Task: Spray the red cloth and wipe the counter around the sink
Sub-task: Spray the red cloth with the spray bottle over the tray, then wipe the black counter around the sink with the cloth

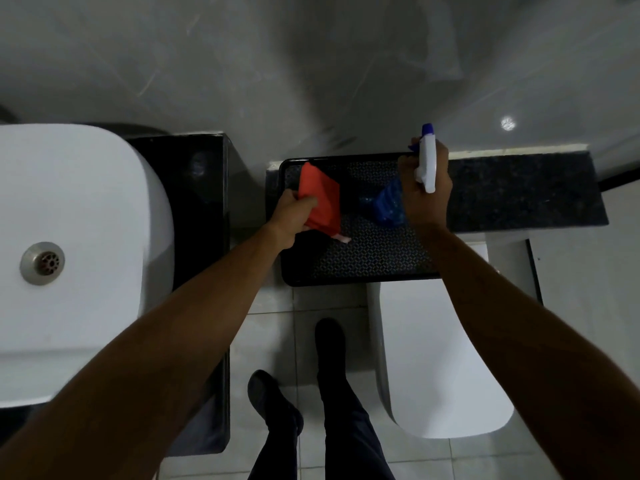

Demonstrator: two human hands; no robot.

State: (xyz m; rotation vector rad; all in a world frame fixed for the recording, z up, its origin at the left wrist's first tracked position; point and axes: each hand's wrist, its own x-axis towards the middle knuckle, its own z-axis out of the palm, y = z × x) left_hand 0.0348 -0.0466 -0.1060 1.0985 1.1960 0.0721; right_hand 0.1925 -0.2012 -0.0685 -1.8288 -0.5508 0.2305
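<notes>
Left hand (294,211) closed around the lower edge of the red cloth (320,199), holding it up above the black tray (363,261). Right hand (427,188) wrapped round the neck of the spray bottle (426,161), white trigger head up top with a blue nozzle tip, blue body (389,202) slanting down toward the cloth. Cloth and bottle near each other, not touching. Both held over the tray, which lies on the dark stone ledge (519,192) to the right of the white sink (69,237); black bench (204,188) just beside the sink, a white toilet (443,358) below the ledge.

Cloth likely light, soft and limp, apt to flop and fold; pinched at one edge as now, hangs as a sheet and offers a broad face to the spray. Once wet, probably heavier and clingy; better bunched into the palm for wiping. Bottle likely rigid plastic, moderate in weight if full, possibly slick if damp; best held at the neck with a finger on the trigger, though trigger finger position hard to make out here.

No brand, label or writing readable on bottle, cloth or tray.
</notes>
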